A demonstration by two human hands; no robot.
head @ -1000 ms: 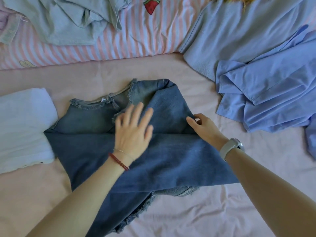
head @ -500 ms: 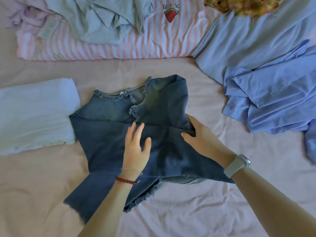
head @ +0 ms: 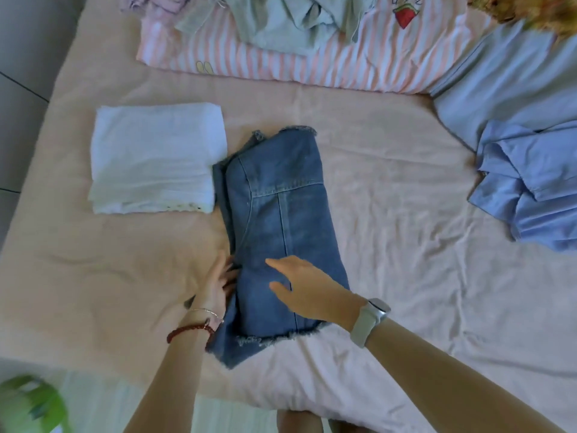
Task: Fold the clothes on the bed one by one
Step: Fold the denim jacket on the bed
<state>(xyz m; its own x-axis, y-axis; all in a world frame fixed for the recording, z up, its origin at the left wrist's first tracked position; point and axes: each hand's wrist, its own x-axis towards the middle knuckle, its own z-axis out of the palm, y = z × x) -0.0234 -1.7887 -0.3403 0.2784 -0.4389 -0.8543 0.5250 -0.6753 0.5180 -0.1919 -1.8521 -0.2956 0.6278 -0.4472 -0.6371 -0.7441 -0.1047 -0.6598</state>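
Note:
A blue denim garment [head: 281, 214] with frayed edges lies folded into a long narrow shape in the middle of the pink bed [head: 406, 245]. My left hand [head: 218, 281] is at its lower left edge, fingers tucked at or under the cloth. My right hand [head: 309, 290] rests flat on the lower part of the denim, fingers spread. A folded white garment [head: 156, 157] lies just left of the denim, touching its upper edge.
Unfolded clothes lie around: a pink striped top [head: 312, 57] with a grey-green garment [head: 287, 20] on it at the back, light blue clothes [head: 527, 126] at the right, a yellow patterned cloth [head: 530, 10] at the top right corner. The bed's edge [head: 281, 401] is near me.
The denim has been folded from a wide, spread shape into a narrow one with its seamed back showing. Both hands moved down to its lower part. The camera view pulled back.

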